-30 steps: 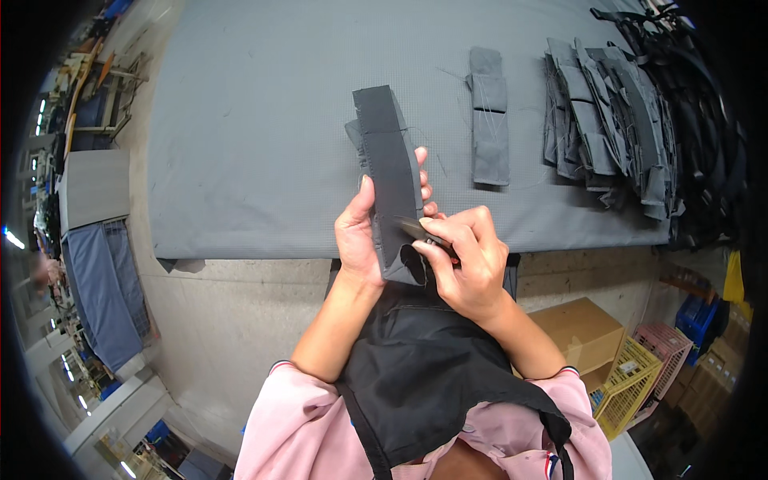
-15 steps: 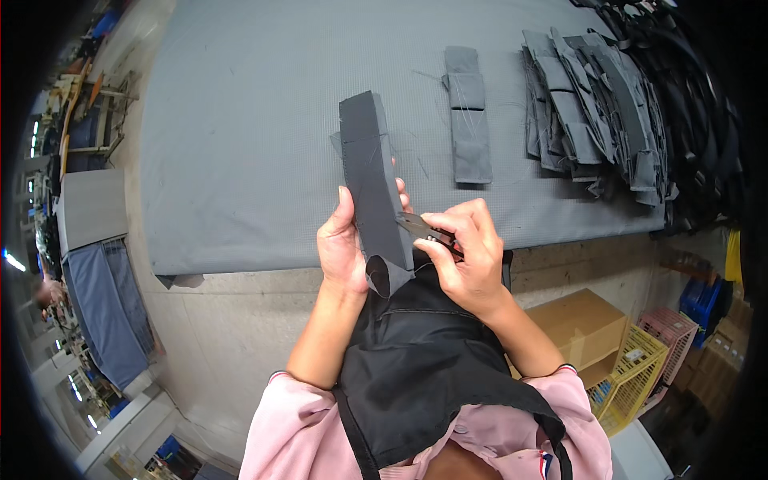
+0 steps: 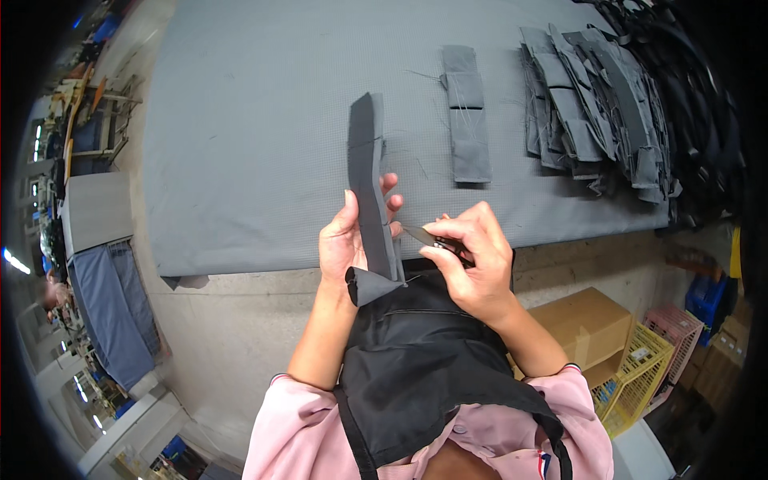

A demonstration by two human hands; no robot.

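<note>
My left hand holds a long grey fabric strip from below, thumb on one side and fingertips on the other. The strip stands on its edge over the table's near side, and its lower end curls open in a loop. In my right hand is a pair of small dark thread snips, gripped between thumb and fingers. Their tips point left, close to my left fingertips and the strip's right edge. Beyond them a similar grey fabric strip lies flat, with loose threads on it.
A pile of grey fabric strips lies at the table's right, beside a heap of black straps. Grey cloth covers the table. Low on the right stand a cardboard box and a yellow crate.
The strip has turned in my left hand, so its face looks narrower and its looped end sits further left. The snips have drawn slightly right, away from the strip.
</note>
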